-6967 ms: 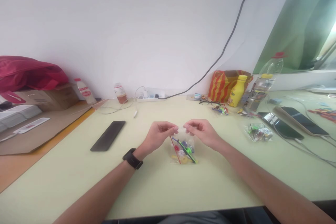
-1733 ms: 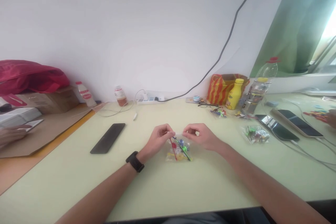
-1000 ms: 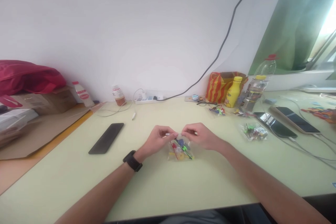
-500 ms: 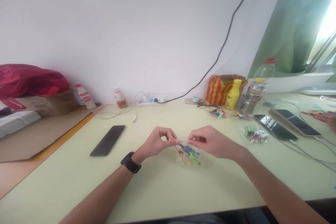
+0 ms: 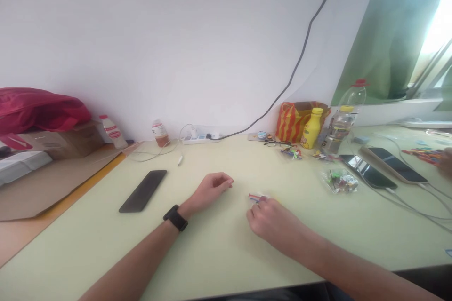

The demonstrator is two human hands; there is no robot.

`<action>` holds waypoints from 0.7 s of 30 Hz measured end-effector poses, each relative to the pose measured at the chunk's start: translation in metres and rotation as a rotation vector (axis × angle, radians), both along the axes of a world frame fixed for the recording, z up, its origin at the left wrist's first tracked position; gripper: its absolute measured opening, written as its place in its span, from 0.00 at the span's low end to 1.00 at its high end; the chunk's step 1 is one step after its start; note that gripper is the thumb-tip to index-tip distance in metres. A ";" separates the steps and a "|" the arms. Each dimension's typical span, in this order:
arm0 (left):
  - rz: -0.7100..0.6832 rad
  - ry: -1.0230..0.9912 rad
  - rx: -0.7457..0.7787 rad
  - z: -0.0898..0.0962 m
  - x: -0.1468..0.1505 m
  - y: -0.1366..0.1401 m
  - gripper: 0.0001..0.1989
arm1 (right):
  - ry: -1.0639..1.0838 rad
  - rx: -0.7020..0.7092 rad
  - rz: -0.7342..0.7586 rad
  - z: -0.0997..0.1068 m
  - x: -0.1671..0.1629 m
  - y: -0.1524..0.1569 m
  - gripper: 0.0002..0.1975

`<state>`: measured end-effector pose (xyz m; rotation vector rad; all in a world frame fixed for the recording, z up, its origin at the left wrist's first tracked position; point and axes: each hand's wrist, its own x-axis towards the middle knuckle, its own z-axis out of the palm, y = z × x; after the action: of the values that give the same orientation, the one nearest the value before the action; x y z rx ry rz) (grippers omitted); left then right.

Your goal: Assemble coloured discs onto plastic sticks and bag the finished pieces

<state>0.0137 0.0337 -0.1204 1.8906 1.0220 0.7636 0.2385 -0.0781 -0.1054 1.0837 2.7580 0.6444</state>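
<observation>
My right hand (image 5: 273, 220) is closed on a small clear plastic bag (image 5: 258, 197) of coloured pieces, just above or on the table. Red and blue bits of its contents show beyond my knuckles; the rest is hidden under the hand. My left hand (image 5: 211, 191), with a black watch (image 5: 175, 218) on its wrist, rests to the left of the bag and apart from it. Its thumb and fingertips come together, and nothing shows between them.
A black phone (image 5: 143, 191) lies at left. To the right are another clear bag of pieces (image 5: 341, 181), two charging phones (image 5: 369, 171) with cables, and a yellow bottle (image 5: 311, 129) beside a striped bag (image 5: 287, 122). Another person's hand (image 5: 445, 162) is at the right edge near coloured pieces.
My left hand has let go of the bag and moved slightly left. My right hand has turned over and come nearer me, now covering most of the bag.
</observation>
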 end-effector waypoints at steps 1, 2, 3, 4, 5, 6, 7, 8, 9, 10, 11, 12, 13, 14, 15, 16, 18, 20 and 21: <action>-0.007 0.021 -0.002 -0.003 0.000 0.000 0.17 | -0.006 -0.034 -0.060 -0.005 0.002 0.007 0.15; -0.013 0.040 0.000 -0.005 -0.001 -0.001 0.17 | 0.012 -0.058 -0.127 -0.008 0.006 0.014 0.15; -0.017 0.058 0.004 -0.006 -0.001 -0.001 0.17 | 0.039 -0.075 -0.186 -0.010 0.012 0.023 0.14; -0.019 0.073 0.005 -0.006 -0.001 -0.002 0.17 | 0.073 -0.084 -0.240 -0.010 0.020 0.032 0.14; -0.021 0.085 0.005 -0.006 -0.001 -0.002 0.18 | 0.099 -0.087 -0.276 -0.011 0.028 0.040 0.13; -0.023 0.093 0.004 -0.005 -0.001 -0.003 0.18 | 0.117 -0.092 -0.308 -0.011 0.037 0.048 0.14; -0.026 0.101 0.006 -0.005 -0.001 -0.003 0.18 | 0.126 -0.097 -0.350 -0.011 0.046 0.054 0.14; -0.029 0.110 0.011 -0.004 -0.001 -0.003 0.18 | 0.127 -0.102 -0.391 -0.012 0.054 0.059 0.14; -0.031 0.121 0.017 -0.004 -0.001 -0.004 0.17 | 0.121 -0.110 -0.429 -0.012 0.062 0.063 0.14; -0.031 0.133 0.027 -0.003 -0.001 -0.004 0.17 | 0.114 -0.118 -0.466 -0.012 0.068 0.066 0.14; -0.032 0.147 0.038 -0.003 -0.001 -0.004 0.17 | 0.109 -0.123 -0.498 -0.013 0.075 0.068 0.14; -0.034 0.162 0.052 -0.004 -0.001 -0.005 0.16 | 0.109 -0.123 -0.528 -0.013 0.081 0.069 0.14; -0.038 0.176 0.070 -0.004 0.000 -0.006 0.16 | 0.113 -0.112 -0.556 -0.013 0.086 0.069 0.13; -0.043 0.191 0.093 -0.004 0.001 -0.007 0.15 | 0.120 -0.092 -0.587 -0.013 0.091 0.068 0.12; -0.046 0.210 0.126 -0.004 0.002 -0.008 0.15 | 0.127 -0.063 -0.624 -0.013 0.095 0.067 0.12; -0.048 0.237 0.173 -0.005 0.005 -0.010 0.14 | 0.129 -0.034 -0.666 -0.011 0.099 0.065 0.12; -0.043 0.332 0.318 -0.005 0.012 -0.013 0.11 | 0.135 0.002 -0.728 -0.006 0.101 0.062 0.13; -0.036 0.486 0.516 -0.004 0.020 -0.016 0.11 | 0.197 0.003 -0.715 0.002 0.095 0.059 0.11; -0.033 0.570 0.602 -0.004 0.025 -0.017 0.12 | 0.260 -0.004 -0.673 0.008 0.088 0.058 0.10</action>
<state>0.0383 0.0169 -0.1248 2.7412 1.1763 0.5534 0.3269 -0.0204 -0.0975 2.0650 2.3141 0.4175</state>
